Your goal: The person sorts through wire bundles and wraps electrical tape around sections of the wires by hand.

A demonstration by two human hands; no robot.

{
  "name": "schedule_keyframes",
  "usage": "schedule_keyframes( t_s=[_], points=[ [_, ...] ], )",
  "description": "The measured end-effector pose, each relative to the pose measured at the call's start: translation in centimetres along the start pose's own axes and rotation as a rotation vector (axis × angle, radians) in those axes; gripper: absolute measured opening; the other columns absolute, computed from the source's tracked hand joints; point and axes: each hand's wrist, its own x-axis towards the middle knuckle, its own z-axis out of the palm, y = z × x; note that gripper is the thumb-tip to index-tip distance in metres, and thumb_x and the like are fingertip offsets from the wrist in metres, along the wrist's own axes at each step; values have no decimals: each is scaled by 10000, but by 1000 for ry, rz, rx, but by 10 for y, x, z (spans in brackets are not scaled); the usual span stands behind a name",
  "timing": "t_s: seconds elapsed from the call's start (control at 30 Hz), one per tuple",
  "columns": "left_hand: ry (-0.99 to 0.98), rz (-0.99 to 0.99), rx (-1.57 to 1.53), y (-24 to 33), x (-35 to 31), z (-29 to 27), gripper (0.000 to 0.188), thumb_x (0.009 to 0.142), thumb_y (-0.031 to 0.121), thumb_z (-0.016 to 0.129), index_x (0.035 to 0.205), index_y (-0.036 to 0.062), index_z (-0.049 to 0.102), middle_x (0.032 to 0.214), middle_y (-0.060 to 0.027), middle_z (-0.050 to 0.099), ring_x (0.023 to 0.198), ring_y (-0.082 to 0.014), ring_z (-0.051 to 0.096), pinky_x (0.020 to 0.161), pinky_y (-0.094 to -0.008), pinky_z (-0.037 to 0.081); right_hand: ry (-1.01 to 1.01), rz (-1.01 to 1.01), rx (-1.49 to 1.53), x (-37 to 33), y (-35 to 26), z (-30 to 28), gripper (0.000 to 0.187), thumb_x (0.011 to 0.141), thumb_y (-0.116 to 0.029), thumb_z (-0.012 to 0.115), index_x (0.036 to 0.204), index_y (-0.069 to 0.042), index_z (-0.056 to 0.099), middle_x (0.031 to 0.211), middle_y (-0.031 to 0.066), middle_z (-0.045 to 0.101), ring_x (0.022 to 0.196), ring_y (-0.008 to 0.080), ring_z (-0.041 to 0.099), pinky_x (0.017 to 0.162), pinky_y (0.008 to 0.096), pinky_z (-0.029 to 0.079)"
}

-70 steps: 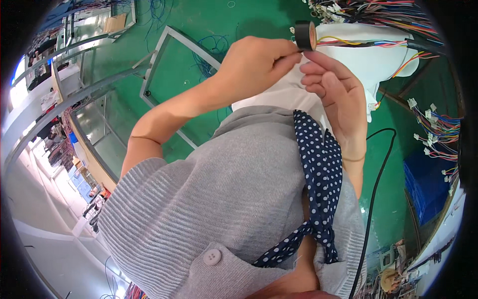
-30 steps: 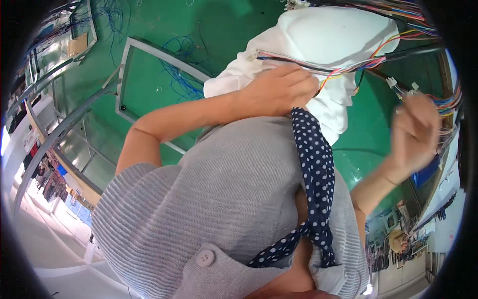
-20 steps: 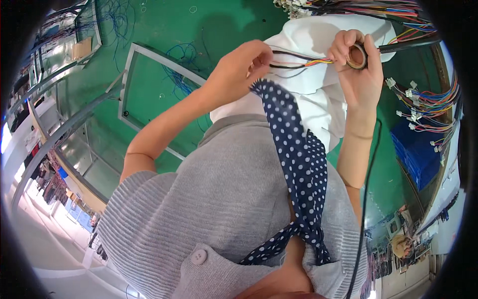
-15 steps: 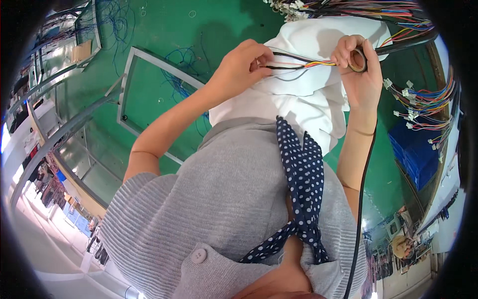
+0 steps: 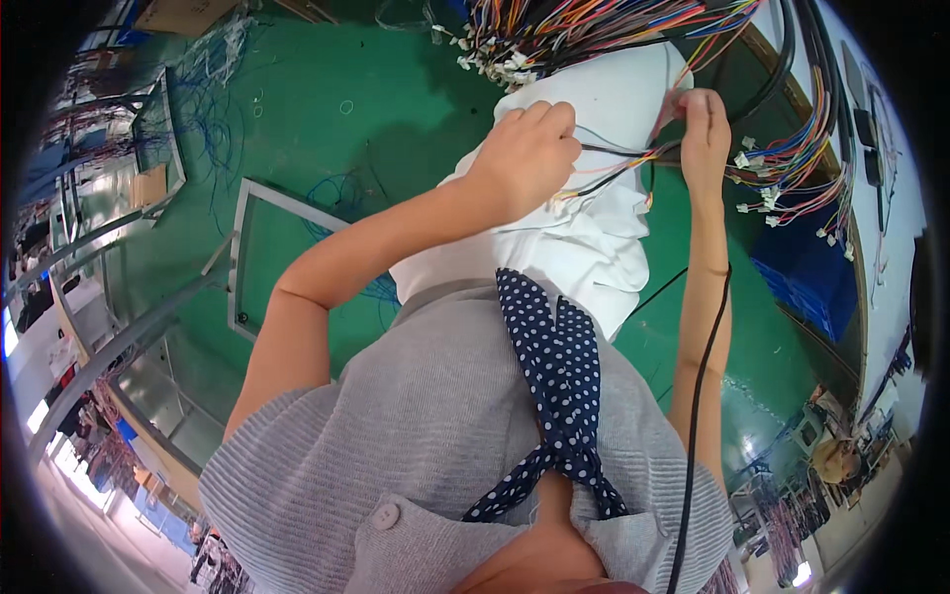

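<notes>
Hands (image 5: 529, 158) (image 5: 705, 124) pinch thin, colourful, flexible wire strands (image 5: 618, 163).

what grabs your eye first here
The fan of coloured wires at the top, spilling over a white cloth on the green floor. Just below, the left hand and right hand pinch a thin wire bundle between them. Nearer, a dotted navy scarf hangs over a grey knit top.

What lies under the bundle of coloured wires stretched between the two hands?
Under the bundle of thin coloured wires lies a white cloth-like sheet, with green floor beyond its edges. The left hand and right hand cover where the wires are gripped.
</notes>
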Motion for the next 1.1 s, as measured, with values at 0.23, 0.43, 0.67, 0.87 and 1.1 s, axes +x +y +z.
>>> schedule_keyframes(
  t_s=[0.23,0.43,0.67,0.87,1.1],
  points=[
    [35,-28,26,8,-20,-27,284,709,201,731,902,77,565,957,-70,530,876,-265,539,736,-372,457,-421,38,817,-59,-108,33,491,907,-511,467,816,-29,476,761,50,453,639,97,357,566,229,266],
    [74,-134,-222,-4,-42,-17,322,723,137,749,1000,90,592,983,-81,529,886,-294,557,754,-398,475,-446,266,1447,-43,-85,30,455,872,-446,453,989,-7,439,890,94,442,722,137,384,646,251,316],
    [-50,-199,-112,-13,-36,-22,251,792,119,691,1015,66,590,975,-95,577,818,-281,578,704,-357,488,-783,323,1128,-60,-102,38,426,763,-150,633,1138,16,517,1097,109,508,827,153,513,749,253,411],
    [-215,-820,-1015,-4,-35,-83,117,909,118,629,947,12,599,774,14,586,640,-32,534,557,-193,438,-947,392,772,-72,-87,65,402,759,-18,729,1129,45,585,1083,56,562,930,127,570,838,263,467],
    [-225,-929,-1198,9,-45,-94,152,874,87,667,986,-4,620,752,4,601,624,-38,556,537,-187,451,-785,756,987,-79,-87,71,395,824,10,677,1196,65,555,1086,100,638,974,138,612,897,274,485]
  ],
)
